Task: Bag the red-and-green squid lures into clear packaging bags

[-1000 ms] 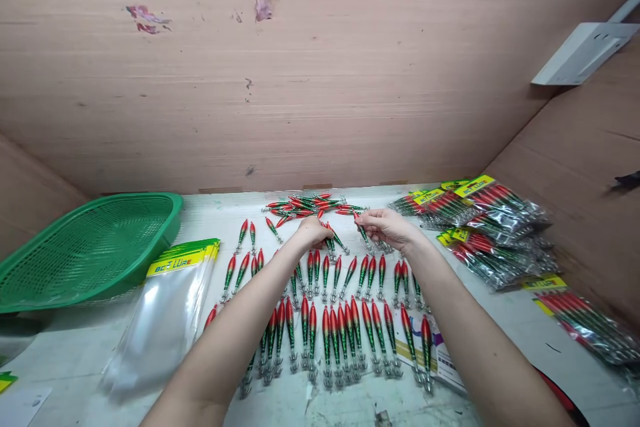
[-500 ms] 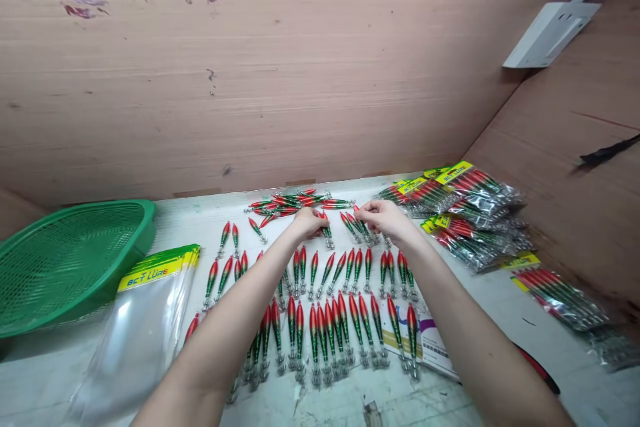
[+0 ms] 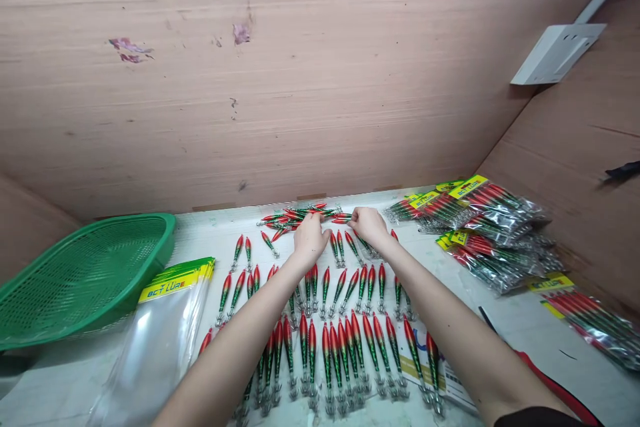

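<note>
Red-and-green lures in a loose pile (image 3: 300, 215) lie at the far edge of the table (image 3: 520, 327), against the wooden wall (image 3: 320, 80). Long axes in the pile run mostly left-right, across the reach. Both hands are at its near edge: left hand (image 3: 310, 239) under the middle, right hand (image 3: 367, 223) at the right end, fingertips on the lures there. Both hands are curled, fingers pinched down; whether either actually has hold of a lure, cannot tell. Left hand is nearer the bulk of the pile. Rows of lures (image 3: 340, 340), already laid out, lie nearer the body under the forearms, long axes pointing away. Green basket (image 3: 85, 273) and empty bags (image 3: 165, 320) sit left, filled packs (image 3: 480, 227) right.
</note>
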`<control>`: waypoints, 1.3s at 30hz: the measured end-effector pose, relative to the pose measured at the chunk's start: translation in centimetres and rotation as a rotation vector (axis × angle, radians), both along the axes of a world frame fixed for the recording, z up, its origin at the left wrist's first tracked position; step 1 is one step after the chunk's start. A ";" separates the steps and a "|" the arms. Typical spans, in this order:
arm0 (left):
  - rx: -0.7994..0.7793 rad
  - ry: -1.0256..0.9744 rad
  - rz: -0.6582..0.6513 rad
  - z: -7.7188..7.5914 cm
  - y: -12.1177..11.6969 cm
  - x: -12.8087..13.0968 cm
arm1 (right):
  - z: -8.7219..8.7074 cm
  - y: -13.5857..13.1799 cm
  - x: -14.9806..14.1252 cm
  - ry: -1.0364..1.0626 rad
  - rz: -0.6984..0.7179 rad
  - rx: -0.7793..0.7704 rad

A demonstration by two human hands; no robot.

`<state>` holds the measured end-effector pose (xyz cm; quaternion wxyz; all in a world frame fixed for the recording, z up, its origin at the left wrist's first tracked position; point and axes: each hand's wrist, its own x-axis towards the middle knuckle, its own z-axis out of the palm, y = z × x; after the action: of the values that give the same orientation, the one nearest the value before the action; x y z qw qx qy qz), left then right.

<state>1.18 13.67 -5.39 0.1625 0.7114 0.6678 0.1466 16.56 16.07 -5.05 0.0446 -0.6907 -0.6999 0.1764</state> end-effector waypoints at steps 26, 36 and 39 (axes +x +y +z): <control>0.179 0.528 -0.185 1.0 4.4 1.0 | -0.2 3.7 0.0 -0.285 0.458 0.183; 0.161 0.484 -0.084 1.9 3.7 0.4 | 0.9 3.5 0.4 -0.321 0.475 0.286; 0.147 0.433 -0.065 2.2 3.5 0.1 | 0.9 3.4 0.5 -0.345 0.486 0.329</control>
<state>1.31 17.12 -3.22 -0.0323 0.7574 0.6513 0.0333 17.02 19.50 -4.10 -0.0069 -0.5068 -0.8604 -0.0527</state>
